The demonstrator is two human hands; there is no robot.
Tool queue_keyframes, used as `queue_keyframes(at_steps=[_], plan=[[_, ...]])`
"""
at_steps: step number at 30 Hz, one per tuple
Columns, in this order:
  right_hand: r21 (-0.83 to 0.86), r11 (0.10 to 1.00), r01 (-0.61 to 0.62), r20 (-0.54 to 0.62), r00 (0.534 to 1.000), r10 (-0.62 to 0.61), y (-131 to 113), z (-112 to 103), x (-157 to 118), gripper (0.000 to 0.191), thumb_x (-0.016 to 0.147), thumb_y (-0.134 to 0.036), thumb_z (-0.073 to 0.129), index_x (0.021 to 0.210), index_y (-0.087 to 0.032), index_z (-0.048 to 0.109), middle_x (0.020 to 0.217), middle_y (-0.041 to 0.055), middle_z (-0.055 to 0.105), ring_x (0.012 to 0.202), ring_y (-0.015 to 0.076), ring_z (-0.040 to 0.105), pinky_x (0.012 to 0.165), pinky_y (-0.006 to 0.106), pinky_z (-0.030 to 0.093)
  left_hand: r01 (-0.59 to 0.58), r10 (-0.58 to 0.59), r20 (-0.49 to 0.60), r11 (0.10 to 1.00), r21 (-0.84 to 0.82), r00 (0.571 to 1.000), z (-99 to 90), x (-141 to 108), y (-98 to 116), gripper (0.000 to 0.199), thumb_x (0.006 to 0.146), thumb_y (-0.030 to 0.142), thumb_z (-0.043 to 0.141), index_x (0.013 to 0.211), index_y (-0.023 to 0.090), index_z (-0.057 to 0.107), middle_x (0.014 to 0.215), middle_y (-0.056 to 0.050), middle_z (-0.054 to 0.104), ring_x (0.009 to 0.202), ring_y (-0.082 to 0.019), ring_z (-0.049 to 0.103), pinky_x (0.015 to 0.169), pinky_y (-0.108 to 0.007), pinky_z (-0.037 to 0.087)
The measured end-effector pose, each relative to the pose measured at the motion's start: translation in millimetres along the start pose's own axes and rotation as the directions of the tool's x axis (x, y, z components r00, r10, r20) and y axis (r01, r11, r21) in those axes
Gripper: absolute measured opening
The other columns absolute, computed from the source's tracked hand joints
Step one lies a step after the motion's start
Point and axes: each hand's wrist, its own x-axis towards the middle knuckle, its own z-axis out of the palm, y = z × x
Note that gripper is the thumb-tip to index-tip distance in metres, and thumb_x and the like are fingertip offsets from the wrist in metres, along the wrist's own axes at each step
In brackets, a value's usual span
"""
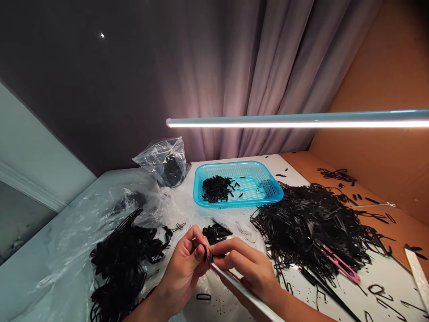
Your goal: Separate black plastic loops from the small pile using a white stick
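Note:
My left hand [182,273] and my right hand [244,264] meet at the fingertips, pinching a small black rubbery loop [208,255] between them. Much of the loop is hidden by my fingers. Just beyond them lies a small heap of black pieces [216,232]. A large tangled pile of thin black loops [311,228] spreads to the right of my right hand. Another black heap [124,255] lies on clear plastic film to the left of my left hand. A pair of pink-handled thread snips [342,264] rests on the large pile.
A turquoise slotted plastic basket [231,172] holding short black pieces stands at the back of the white table [335,290]. A clear plastic bag [164,161] sits back left. A long pale strip [244,286] runs under my right forearm. A cardboard wall [378,89] stands right.

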Motion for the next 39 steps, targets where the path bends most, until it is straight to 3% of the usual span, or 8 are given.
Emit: queue_keyframes(at_steps=[10,14,17,20,23,28,34,39], plan=[[-0.182,0.974,0.131,0.103,0.988,-0.114,-14.1,-2.4,10.3,0.016,0.093,-0.007,0.046,0.104,-0.011,0.057,0.107,0.0130,0.068,0.100,0.0200,0.063,0.076,0.034,0.047,-0.151,0.160,-0.142,0.986,0.073,0.977,2.8,1.5,-11.6,0.025,0.080,0.033,0.068,0.077,0.018,0.048,0.069,0.004,0.044,0.060,-0.006,0.039,0.057,-0.018,0.033],[-0.256,0.951,0.174,0.145,0.980,-0.140,-16.5,-1.9,10.0,0.019,0.093,-0.006,0.040,0.100,-0.006,0.058,0.109,0.0189,0.066,0.101,0.0252,0.062,0.075,0.038,0.045,-0.094,0.097,-0.149,0.995,0.027,0.984,8.9,-3.2,-13.1,0.026,0.080,0.032,0.068,0.077,0.019,0.046,0.067,0.004,0.047,0.060,-0.006,0.041,0.057,-0.018,0.033],[-0.233,0.968,0.091,0.041,0.996,-0.084,-11.7,-3.6,9.3,0.013,0.092,-0.006,0.046,0.095,-0.010,0.058,0.106,0.0144,0.067,0.089,0.0194,0.065,0.071,0.034,0.044,-0.093,0.095,-0.117,0.995,0.022,0.989,13.5,-5.6,-10.5,0.029,0.079,0.034,0.068,0.075,0.018,0.045,0.063,0.004,0.048,0.056,-0.006,0.040,0.054,-0.018,0.031],[-0.164,0.980,-0.109,-0.019,0.994,0.107,-7.0,-7.5,7.3,0.012,0.090,-0.009,0.054,0.099,-0.015,0.059,0.105,0.0069,0.069,0.084,0.0151,0.065,0.072,0.031,0.047,-0.116,0.122,-0.087,0.991,0.068,0.989,14.5,-5.1,-6.4,0.023,0.083,0.033,0.065,0.077,0.019,0.048,0.059,0.004,0.051,0.055,-0.006,0.040,0.054,-0.017,0.030],[-0.067,0.957,-0.283,-0.031,0.959,0.282,-7.1,-11.0,5.2,0.013,0.089,-0.012,0.057,0.097,-0.021,0.060,0.105,0.0005,0.069,0.083,0.0124,0.065,0.073,0.026,0.049,-0.139,0.145,-0.077,0.987,0.080,0.987,11.5,-4.1,-3.9,0.021,0.084,0.031,0.064,0.077,0.019,0.048,0.060,0.004,0.053,0.056,-0.006,0.040,0.055,-0.017,0.030],[0.021,0.969,-0.246,0.063,0.968,0.244,-11.6,-10.4,2.9,0.011,0.086,-0.012,0.061,0.093,-0.020,0.061,0.101,0.0007,0.068,0.085,0.0124,0.065,0.074,0.024,0.049,-0.125,0.137,-0.091,0.984,0.124,0.986,5.5,-4.1,-4.7,0.021,0.085,0.034,0.061,0.077,0.020,0.047,0.062,0.004,0.049,0.059,-0.008,0.038,0.056,-0.019,0.030],[0.062,0.927,-0.369,-0.056,0.926,0.373,-9.7,-4.9,-0.7,0.006,0.088,-0.016,0.059,0.086,-0.021,0.056,0.080,0.0003,0.065,0.068,0.0113,0.060,0.061,0.022,0.048,-0.131,0.150,-0.087,0.972,0.194,0.985,3.0,-1.1,-4.3,0.022,0.087,0.038,0.058,0.080,0.020,0.047,0.062,0.003,0.051,0.055,-0.008,0.033,0.051,-0.022,0.022],[0.066,0.985,-0.160,0.000,0.987,0.160,-5.7,-0.8,-0.5,0.012,0.087,-0.012,0.056,0.082,-0.021,0.049,0.090,0.0034,0.067,0.072,0.0124,0.060,0.051,0.020,0.043,-0.080,0.100,-0.093,0.977,0.197,0.991,0.1,1.0,-6.8,0.024,0.085,0.038,0.061,0.079,0.019,0.047,0.065,0.003,0.049,0.057,-0.007,0.038,0.052,-0.021,0.025]])
